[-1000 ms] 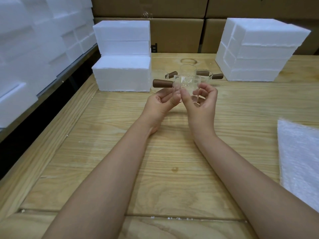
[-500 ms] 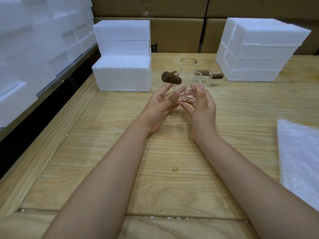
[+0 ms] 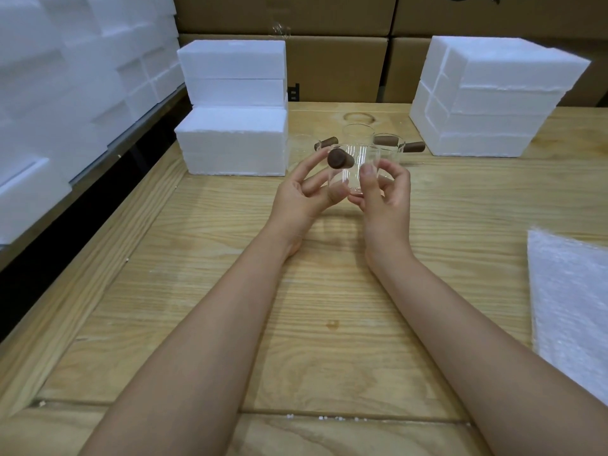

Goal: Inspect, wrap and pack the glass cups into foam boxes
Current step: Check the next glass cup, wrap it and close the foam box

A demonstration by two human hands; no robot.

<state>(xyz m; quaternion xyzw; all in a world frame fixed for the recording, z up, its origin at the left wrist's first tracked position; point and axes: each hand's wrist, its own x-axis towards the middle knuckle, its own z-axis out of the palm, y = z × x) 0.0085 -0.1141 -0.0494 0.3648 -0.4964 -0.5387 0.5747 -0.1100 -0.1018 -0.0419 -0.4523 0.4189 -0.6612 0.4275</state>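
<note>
Wooden worktop [image 3: 329, 291] with foam boxes [image 3: 230, 139] behind. The glass cup [image 3: 353, 169] is held above it, the left hand [image 3: 302, 195] and right hand [image 3: 386, 195] each keeping a fingertip grip on its wall. Judged light, rigid, slick and breakable; the brown handle [image 3: 340, 158] offers surer purchase.

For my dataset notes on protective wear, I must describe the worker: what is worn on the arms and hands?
Nothing that shows. The left hand and right hand have no gloves, and no ring, watch or bracelet is visible. The left forearm and right forearm are bare down to the frame's bottom edge, with no sleeve in view.
</note>
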